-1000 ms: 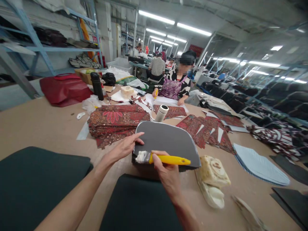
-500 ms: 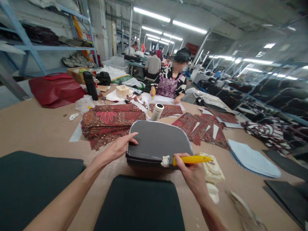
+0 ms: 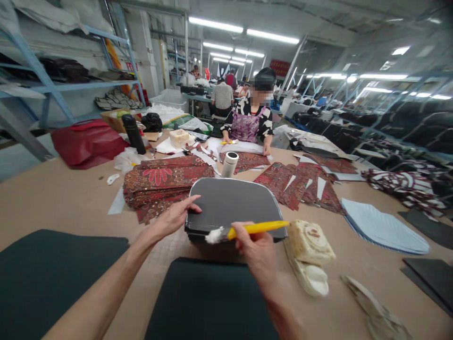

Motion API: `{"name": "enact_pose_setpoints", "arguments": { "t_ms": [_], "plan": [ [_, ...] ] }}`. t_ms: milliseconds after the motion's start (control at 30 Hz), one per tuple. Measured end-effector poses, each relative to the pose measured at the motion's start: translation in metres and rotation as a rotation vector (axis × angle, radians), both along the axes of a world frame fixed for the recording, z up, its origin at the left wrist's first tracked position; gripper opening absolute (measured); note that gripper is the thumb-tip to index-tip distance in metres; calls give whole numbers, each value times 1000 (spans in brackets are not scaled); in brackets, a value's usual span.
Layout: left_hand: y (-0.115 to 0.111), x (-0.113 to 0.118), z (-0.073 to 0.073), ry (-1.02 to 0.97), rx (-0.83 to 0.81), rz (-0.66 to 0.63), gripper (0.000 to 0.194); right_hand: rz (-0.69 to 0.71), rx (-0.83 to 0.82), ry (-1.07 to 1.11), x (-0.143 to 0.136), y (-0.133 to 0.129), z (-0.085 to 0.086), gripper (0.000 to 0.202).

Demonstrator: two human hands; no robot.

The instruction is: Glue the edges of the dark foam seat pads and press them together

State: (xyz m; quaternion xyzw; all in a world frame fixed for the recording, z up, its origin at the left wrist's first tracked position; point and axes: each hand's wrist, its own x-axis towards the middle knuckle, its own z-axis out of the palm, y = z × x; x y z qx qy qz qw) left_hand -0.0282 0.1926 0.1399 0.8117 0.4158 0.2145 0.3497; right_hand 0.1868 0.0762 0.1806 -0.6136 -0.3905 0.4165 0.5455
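Note:
A stack of dark grey rounded panels (image 3: 233,200) lies on the table in front of me, with a thin whitish line along the top panel's edge. My left hand (image 3: 179,213) rests its fingertips on the stack's left edge, fingers stretched out. Gripped in my right hand (image 3: 255,245) is a brush (image 3: 260,227) with a yellow handle. Its bristles, thick with white paste, are at the near edge of the top panel; whether they touch it I cannot tell. Close to my right hand stands a cream paste-caked container (image 3: 312,242).
Dark green panels (image 3: 208,297) lie nearest me. Patterned red-brown fabric pieces (image 3: 164,182) are piled behind the stack, beside a white bottle (image 3: 230,164). Light blue pieces (image 3: 384,226) lie at right. Across the table a person (image 3: 249,118) works with another yellow-handled brush.
My right hand has moved left along the near edge of the stack with the brush. My left hand stays on the stack's left edge. The person opposite has lowered their brush.

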Motion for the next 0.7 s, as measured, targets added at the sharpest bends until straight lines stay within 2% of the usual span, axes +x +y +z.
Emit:
{"name": "enact_pose_setpoints", "arguments": {
  "t_ms": [67, 133, 267, 400, 567, 633, 700],
  "plan": [
    [0, -1, -3, -7, 19, 2, 57, 108, 21, 33, -37, 14, -5, 37],
    [0, -1, -7, -12, 28, 5, 57, 137, 49, -24, -53, 21, -11, 34],
    [-2, -4, -10, -29, 25, 16, 59, 46, 46, -233, -35, 17, -18, 34],
    [-4, -5, -11, -53, 28, 8, 61, -131, 49, -327, -21, 10, -11, 39],
    [-3, -3, -9, -45, -2, 33, 56, 18, 62, -208, -43, 17, -9, 35],
    [-2, -2, -6, -32, -8, 25, 56, -2, 49, -241, -36, 17, -12, 36],
    [-2, 0, -3, -3, -2, 15, 57, -85, 28, -308, -11, 10, -17, 40]
  ]
}}
